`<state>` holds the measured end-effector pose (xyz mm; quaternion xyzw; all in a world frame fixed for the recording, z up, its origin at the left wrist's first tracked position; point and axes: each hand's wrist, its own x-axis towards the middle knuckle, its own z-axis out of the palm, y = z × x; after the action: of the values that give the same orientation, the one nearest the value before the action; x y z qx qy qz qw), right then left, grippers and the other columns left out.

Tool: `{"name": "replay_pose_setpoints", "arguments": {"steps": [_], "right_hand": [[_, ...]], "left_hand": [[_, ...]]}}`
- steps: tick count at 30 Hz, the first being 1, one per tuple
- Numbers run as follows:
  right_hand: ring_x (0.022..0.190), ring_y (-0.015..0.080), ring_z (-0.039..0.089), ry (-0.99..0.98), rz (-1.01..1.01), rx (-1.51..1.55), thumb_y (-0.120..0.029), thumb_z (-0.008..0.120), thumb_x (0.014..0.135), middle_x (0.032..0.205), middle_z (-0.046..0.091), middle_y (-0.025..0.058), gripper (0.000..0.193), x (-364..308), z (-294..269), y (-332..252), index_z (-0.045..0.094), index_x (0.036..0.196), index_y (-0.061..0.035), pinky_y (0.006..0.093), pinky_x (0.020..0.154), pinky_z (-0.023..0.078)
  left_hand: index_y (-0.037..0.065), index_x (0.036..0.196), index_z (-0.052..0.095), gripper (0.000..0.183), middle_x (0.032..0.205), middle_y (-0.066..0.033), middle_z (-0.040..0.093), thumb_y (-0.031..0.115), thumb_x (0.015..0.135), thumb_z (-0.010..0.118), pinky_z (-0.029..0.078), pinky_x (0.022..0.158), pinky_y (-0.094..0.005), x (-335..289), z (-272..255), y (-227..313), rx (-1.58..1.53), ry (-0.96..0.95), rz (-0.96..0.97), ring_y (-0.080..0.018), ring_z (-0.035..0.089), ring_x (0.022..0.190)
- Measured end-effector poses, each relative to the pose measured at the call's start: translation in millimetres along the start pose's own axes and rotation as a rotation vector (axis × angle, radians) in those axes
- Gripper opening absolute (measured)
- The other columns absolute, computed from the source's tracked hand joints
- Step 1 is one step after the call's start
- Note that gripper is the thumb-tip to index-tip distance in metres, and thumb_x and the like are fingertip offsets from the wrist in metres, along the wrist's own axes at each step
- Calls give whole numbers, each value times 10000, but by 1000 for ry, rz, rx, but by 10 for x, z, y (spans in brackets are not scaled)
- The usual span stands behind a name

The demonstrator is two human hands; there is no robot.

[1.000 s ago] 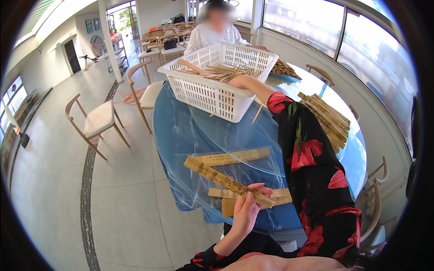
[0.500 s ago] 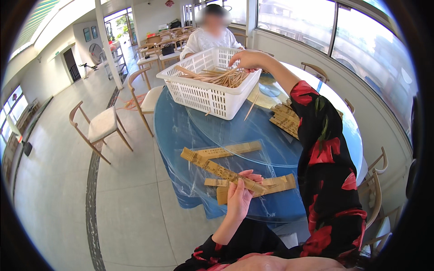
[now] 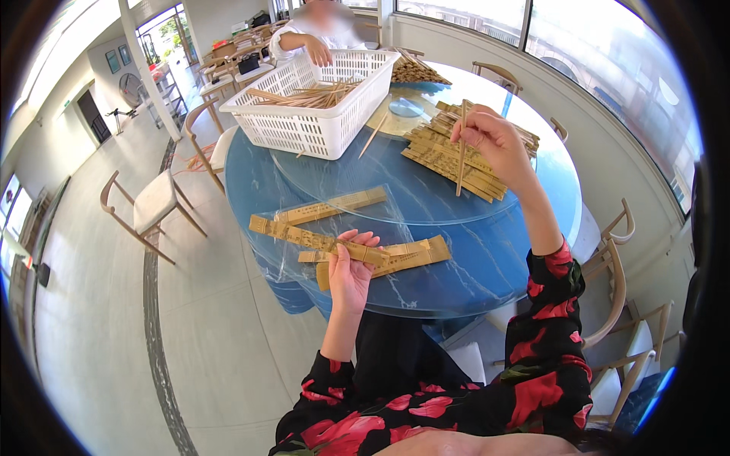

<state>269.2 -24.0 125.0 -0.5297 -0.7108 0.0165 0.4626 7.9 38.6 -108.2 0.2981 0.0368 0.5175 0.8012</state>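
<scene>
My left hand (image 3: 351, 277) pinches a long gold-brown chopstick sleeve (image 3: 293, 232) slanting over the near edge of the table. Under and beside that hand lie more sleeves (image 3: 418, 254), with another sleeve (image 3: 363, 199) just beyond. My right hand (image 3: 498, 144), raised at the right, grips chopsticks (image 3: 461, 171) pointing downward; whether it is one pair or more I cannot tell. Below it spreads a pile of gold-brown sleeves (image 3: 427, 156). A white slotted basket (image 3: 285, 133) farther off holds many loose chopsticks (image 3: 323, 95). One chopstick (image 3: 372, 135) lies beside the basket.
The round glass-topped table (image 3: 471, 235) has a blue marbled cover. Behind the basket sits a person in white with a hand (image 3: 318, 52) over its rim. A stack of sleeves (image 3: 418, 71) stands at the back. Wooden chairs (image 3: 156, 201) stand around.
My right hand has come back from the basket toward me, now with chopsticks in it. My left hand still holds the sleeve. The other person's hand has risen over the basket.
</scene>
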Motion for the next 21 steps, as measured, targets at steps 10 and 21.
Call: {"name": "replay_pose_setpoints", "arguments": {"steps": [10,21], "right_hand": [[724,282,637,-113,-243,-335,-44,665,767,810,640,60,406,-1080,1111,295,701,1165,-115,405,621,505],[762,272,662,-121,-152,-259,-36,659,768,822,640,50,426,-1180,1099,284,687,1183,-128,400,646,527]], "left_hand": [[11,1369,457,403,1294,-196,619,319,1110,427,538,1081,-440,172,132,153,-16,202,83,-320,594,1272],[-7,1387,442,441,1284,-189,628,316,1091,489,520,1103,-452,142,426,95,12,183,147,-317,596,1269]]}}
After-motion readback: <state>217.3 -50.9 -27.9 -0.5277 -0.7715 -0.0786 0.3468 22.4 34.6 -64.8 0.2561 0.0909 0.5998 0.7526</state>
